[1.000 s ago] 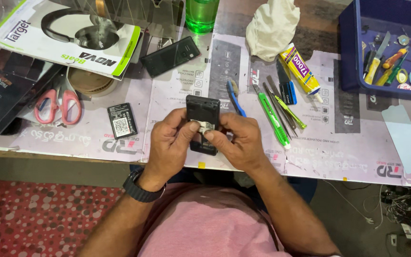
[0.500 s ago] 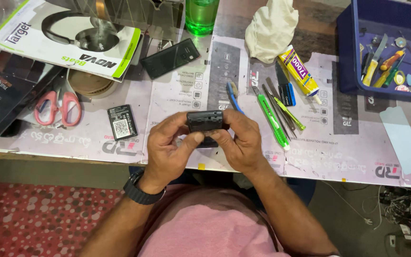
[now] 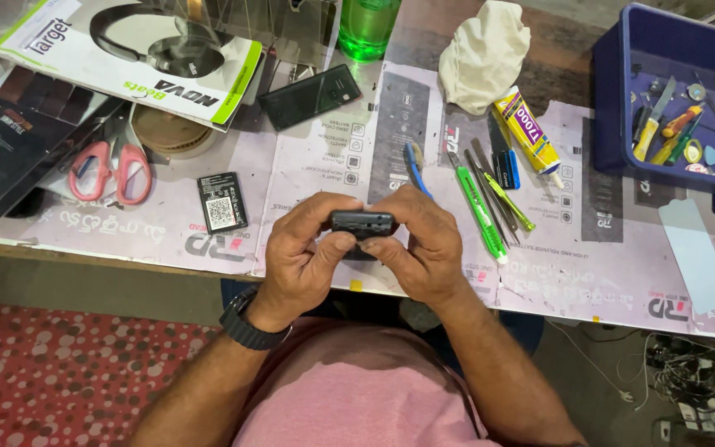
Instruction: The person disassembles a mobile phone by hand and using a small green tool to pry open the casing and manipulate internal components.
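Right now both hands pinch a small black phone [image 3: 362,223] edge-on over the bench edge: left hand [image 3: 304,261] w/ thumb & fingers clamped on its left end, right hand [image 3: 424,252] gripping the right. Flat black battery [image 3: 222,201] lies apart on the mat, so it seems not yet fitted. Phone: matte plastic, slim, rounded. Pink-handled scissors [image 3: 111,171] & green utility knife [image 3: 479,207] nearby.
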